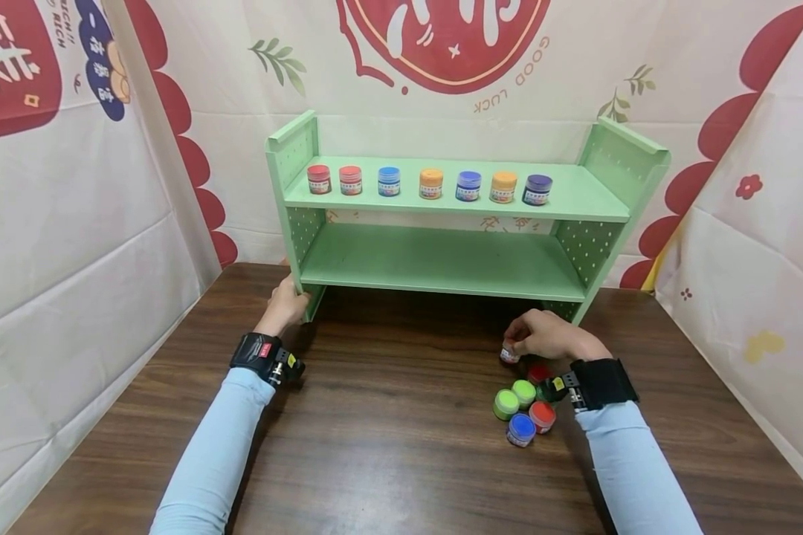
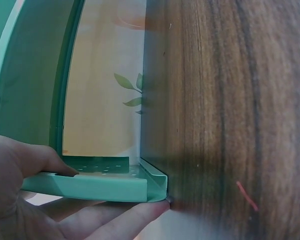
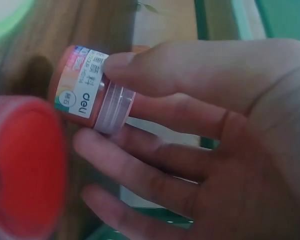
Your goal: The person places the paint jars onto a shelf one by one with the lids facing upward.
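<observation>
My left hand (image 1: 284, 305) grips the lower left side panel of a light green two-tier shelf (image 1: 442, 256). In the left wrist view the thumb (image 2: 45, 159) lies on one side of the panel (image 2: 100, 187) and the fingers on the other. Below the shelf's right end, my right hand (image 1: 549, 334) pinches a small reddish-brown paint jar (image 3: 82, 87) between thumb and fingers. The jar is tilted, with its label showing, just above or at the tabletop; contact cannot be told. A red-lidded jar (image 3: 27, 170) is close beside it in the right wrist view.
Several paint jars, among them a blue one (image 1: 389, 181) and an orange one (image 1: 431, 183), line the upper tier. On the brown table (image 1: 375, 416), a cluster of green jars (image 1: 506, 403), red jars (image 1: 542, 416) and a blue jar (image 1: 521, 429) stands near my right wrist. Printed cloth (image 1: 428, 134) hangs behind.
</observation>
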The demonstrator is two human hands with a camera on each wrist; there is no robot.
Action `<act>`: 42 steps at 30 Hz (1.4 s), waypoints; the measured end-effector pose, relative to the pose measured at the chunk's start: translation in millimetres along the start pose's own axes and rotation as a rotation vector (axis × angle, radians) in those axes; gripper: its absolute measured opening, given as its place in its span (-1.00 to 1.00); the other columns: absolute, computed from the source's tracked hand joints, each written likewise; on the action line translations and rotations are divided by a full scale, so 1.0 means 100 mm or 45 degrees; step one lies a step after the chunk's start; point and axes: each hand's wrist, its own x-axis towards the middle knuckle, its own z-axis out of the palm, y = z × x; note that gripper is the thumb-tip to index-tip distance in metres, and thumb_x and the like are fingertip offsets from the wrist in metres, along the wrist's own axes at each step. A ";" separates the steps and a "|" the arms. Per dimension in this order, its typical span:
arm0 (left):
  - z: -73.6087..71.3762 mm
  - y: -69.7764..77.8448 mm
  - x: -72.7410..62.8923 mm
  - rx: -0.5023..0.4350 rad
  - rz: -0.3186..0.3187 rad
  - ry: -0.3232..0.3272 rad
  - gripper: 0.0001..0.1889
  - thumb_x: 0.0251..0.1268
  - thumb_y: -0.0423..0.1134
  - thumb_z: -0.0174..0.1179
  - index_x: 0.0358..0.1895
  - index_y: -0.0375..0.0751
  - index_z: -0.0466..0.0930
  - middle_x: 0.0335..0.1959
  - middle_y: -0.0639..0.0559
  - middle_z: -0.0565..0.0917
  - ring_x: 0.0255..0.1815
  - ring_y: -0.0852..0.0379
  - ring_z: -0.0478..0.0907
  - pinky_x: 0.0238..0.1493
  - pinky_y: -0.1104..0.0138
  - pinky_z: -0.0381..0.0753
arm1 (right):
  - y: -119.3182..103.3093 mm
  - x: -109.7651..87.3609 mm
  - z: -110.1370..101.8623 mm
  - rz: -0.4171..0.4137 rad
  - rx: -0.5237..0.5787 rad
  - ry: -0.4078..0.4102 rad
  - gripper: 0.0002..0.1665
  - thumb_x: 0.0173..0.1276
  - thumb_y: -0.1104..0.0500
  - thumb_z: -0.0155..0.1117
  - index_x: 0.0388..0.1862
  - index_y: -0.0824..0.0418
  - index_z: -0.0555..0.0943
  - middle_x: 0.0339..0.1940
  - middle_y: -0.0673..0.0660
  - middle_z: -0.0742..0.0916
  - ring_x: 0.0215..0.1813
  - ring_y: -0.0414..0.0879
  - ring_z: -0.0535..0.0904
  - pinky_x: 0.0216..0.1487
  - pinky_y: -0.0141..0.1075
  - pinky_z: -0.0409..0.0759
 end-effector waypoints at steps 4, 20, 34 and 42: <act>-0.01 -0.01 -0.01 0.004 0.000 0.007 -0.63 0.36 -0.30 0.00 0.20 -0.28 0.45 0.02 -0.31 0.63 0.01 -0.27 0.57 -0.10 0.11 0.54 | -0.06 -0.07 -0.10 -0.060 -0.010 0.049 -0.64 0.43 0.21 0.32 0.11 0.37 0.69 -0.07 0.15 0.80 -0.09 -0.08 0.65 -0.07 -0.19 0.59; -0.04 -0.05 -0.01 0.040 0.010 0.024 -0.59 0.37 -0.30 -0.01 0.25 -0.28 0.44 0.09 -0.34 0.61 0.09 -0.29 0.53 0.12 -0.13 0.52 | -0.26 -0.42 -0.49 -0.189 -0.009 0.570 -0.63 0.38 0.23 0.41 0.14 0.20 0.63 -0.09 0.16 0.76 -0.02 0.02 0.64 -0.10 -0.50 0.58; 0.00 -0.03 -0.01 0.067 0.029 -0.007 -0.63 0.37 -0.32 -0.02 0.22 -0.24 0.42 0.02 -0.32 0.63 0.06 -0.30 0.56 0.17 -0.18 0.48 | -0.13 -0.10 -0.79 -0.077 -0.293 0.670 -0.64 0.35 0.21 0.38 0.07 0.38 0.68 -0.14 0.33 0.80 -0.06 0.20 0.72 -0.03 0.11 0.61; 0.00 -0.02 0.01 0.049 0.024 -0.007 -0.59 0.39 -0.31 -0.03 0.28 -0.21 0.40 0.06 -0.33 0.63 0.04 -0.29 0.57 0.14 -0.16 0.49 | -0.11 0.11 -0.91 -0.074 -0.393 0.537 -0.75 0.38 0.19 0.33 -0.06 0.33 0.67 -0.22 0.25 0.76 -0.18 0.11 0.65 -0.05 0.08 0.56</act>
